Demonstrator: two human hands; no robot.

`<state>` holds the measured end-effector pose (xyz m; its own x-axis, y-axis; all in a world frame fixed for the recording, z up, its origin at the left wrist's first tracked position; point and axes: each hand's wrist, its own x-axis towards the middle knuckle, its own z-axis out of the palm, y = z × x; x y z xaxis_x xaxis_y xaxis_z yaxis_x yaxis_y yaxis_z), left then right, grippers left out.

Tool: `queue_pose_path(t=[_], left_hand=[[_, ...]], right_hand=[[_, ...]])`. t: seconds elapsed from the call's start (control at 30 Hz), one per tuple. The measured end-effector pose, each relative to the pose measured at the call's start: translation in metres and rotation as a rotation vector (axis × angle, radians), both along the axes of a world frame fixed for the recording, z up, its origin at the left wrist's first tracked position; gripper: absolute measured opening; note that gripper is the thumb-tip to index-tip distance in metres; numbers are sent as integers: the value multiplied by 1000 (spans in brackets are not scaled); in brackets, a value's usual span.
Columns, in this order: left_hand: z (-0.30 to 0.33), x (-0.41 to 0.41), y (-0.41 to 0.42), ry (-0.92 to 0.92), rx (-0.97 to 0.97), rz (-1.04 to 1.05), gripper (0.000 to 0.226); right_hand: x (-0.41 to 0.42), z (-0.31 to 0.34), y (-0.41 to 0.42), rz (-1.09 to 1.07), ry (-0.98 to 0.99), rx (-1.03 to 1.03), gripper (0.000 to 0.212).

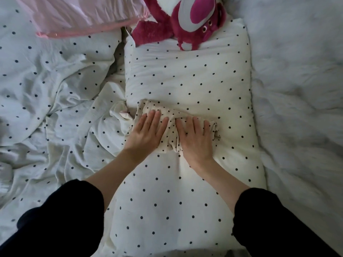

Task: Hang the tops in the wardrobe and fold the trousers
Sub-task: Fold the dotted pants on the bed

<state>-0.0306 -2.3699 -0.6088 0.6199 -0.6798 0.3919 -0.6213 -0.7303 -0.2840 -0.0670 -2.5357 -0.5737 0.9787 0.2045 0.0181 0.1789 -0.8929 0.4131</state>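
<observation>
Fabric under both hands is a small cream bundle with faint dots, the folded trousers (173, 125); how they are folded is hidden beneath the palms, so only crumpled edges show. They lie on a plump white pillow (187, 75) with dark polka dots, on the bed. The left hand (148, 131) and right hand (195, 138) press flat on the bundle side by side, fingers straight, gripping nothing. Black sleeves (61, 219) are cut off by the bottom edge. A fuzzy magenta plush toy (178, 26) is half out of view above. A wrinkled dotted sheet (55, 86) spreads left; a pink satiny pillow (79, 15) is cropped at the top.
</observation>
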Motion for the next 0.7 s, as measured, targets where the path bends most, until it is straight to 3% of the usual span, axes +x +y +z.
queue_pose_path(t=[0.1,0.33,0.53,0.7], left_hand=[[13,8,2,97,-29,-23,40],[93,-19,37,271,-133,135,57],[180,-64,133,200,-285,280,54],[259,-104,256,41,-282,414,45]], right_hand=[[14,6,-8,90,-72,66,32],[11,91,20,209,-161,156,26],[-2,176,112,424,-367,306,8],[-15,246,235,642,-497,409,16]])
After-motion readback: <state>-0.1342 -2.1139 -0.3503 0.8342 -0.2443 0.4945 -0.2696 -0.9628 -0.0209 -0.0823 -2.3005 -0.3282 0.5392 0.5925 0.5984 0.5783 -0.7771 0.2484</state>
